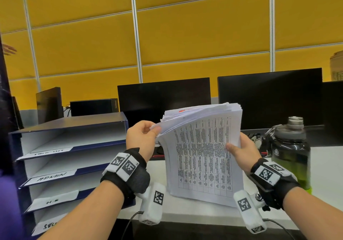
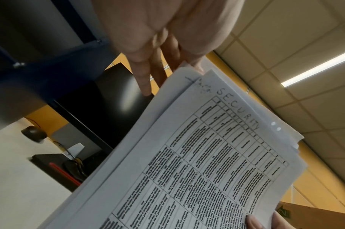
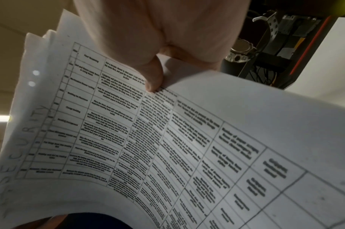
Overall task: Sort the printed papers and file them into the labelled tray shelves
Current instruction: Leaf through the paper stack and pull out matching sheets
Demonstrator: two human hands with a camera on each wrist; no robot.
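Observation:
A thick stack of printed papers [image 1: 202, 154] stands on its lower edge over the white desk, held upright between both hands. Its front sheet carries a printed table and the handwritten word SECURITY [image 2: 238, 110] along its top edge [image 3: 24, 144]. My left hand [image 1: 143, 137] pinches the stack's upper left corner [image 2: 189, 66] and bends a bundle of sheets back. My right hand [image 1: 241, 149] grips the right edge, thumb [image 3: 154, 80] pressed on the front sheet. The blue tray shelves [image 1: 70, 158] stand at the left, with labels reading ADMIN [image 1: 52, 176] and H.R [image 1: 52, 201].
Two dark monitors [image 1: 164, 100] [image 1: 269, 98] stand behind the papers. A dark water bottle [image 1: 290, 150] with green liquid sits right of my right hand, keys and small items beside it. A dark mouse [image 2: 33, 134] lies on the desk [image 1: 323, 169].

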